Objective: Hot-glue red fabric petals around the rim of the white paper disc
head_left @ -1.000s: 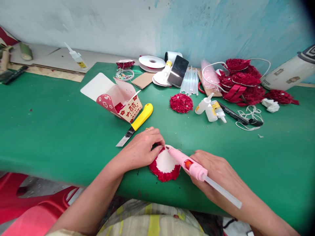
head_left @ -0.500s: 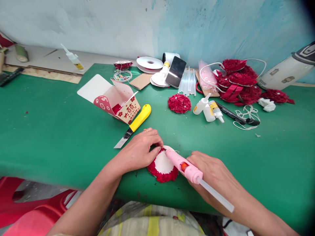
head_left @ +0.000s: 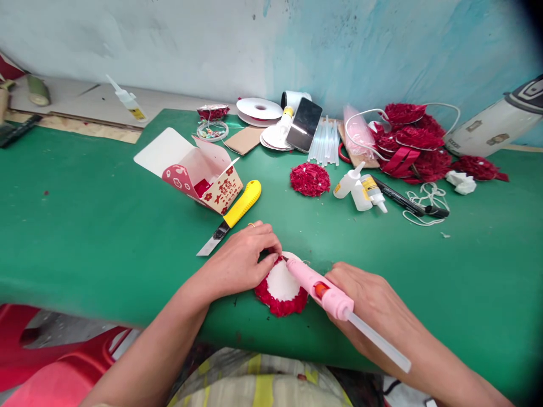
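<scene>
My right hand (head_left: pixel 368 305) grips a pink glue gun (head_left: pixel 322 289) with a clear glue stick poking out of its back end. Its nozzle touches the far rim of a round white disc with a red petal border (head_left: pixel 280 291), which lies near the front edge of the green table (head_left: pixel 106 226). My left hand (head_left: pixel 241 259) rests on the disc's left side, fingertips pinched together at the rim right next to the nozzle. What the fingertips pinch is too small to make out.
A yellow utility knife (head_left: pixel 237 212) with its blade out lies just behind my left hand. Behind it is an open red-and-white paper box (head_left: pixel 199 178). Farther back: a finished red flower disc (head_left: pixel 310 178), glue bottles (head_left: pixel 360 189), glue sticks (head_left: pixel 326 141), a phone (head_left: pixel 304 123), ribbon spool (head_left: pixel 259 108), red flower pile (head_left: pixel 413 147).
Both hands and the glue gun stay at the disc's far rim. Only the head view has shifted slightly.
</scene>
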`<state>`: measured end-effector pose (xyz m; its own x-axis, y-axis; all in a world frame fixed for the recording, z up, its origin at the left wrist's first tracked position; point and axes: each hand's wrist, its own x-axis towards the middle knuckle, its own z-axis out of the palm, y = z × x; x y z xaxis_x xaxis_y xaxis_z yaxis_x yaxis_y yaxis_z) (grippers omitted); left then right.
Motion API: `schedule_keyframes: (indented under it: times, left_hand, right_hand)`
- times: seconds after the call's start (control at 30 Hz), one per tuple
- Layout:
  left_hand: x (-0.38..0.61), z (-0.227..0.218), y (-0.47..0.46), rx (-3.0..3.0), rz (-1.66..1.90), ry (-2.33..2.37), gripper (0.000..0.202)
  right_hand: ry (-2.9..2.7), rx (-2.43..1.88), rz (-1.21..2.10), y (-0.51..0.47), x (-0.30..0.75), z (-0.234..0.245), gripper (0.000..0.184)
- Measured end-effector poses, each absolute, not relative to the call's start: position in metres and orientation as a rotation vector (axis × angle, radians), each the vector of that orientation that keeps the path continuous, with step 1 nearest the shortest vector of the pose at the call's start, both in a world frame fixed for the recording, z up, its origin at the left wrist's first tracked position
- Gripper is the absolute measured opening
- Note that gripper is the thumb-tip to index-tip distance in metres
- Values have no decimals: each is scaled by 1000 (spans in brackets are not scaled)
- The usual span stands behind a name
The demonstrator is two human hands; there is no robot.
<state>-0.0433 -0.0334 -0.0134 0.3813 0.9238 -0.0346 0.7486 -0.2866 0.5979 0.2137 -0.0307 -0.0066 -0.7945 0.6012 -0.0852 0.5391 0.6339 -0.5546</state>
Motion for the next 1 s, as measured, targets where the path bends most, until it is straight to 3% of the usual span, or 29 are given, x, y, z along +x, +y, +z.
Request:
schedule_keyframes:
  times: [1.0]
  left_hand:
    - [-42,-13,-32,2104,432,1447,18]
  right_hand:
    - [-2732,-1076,989,-29,212,0,20]
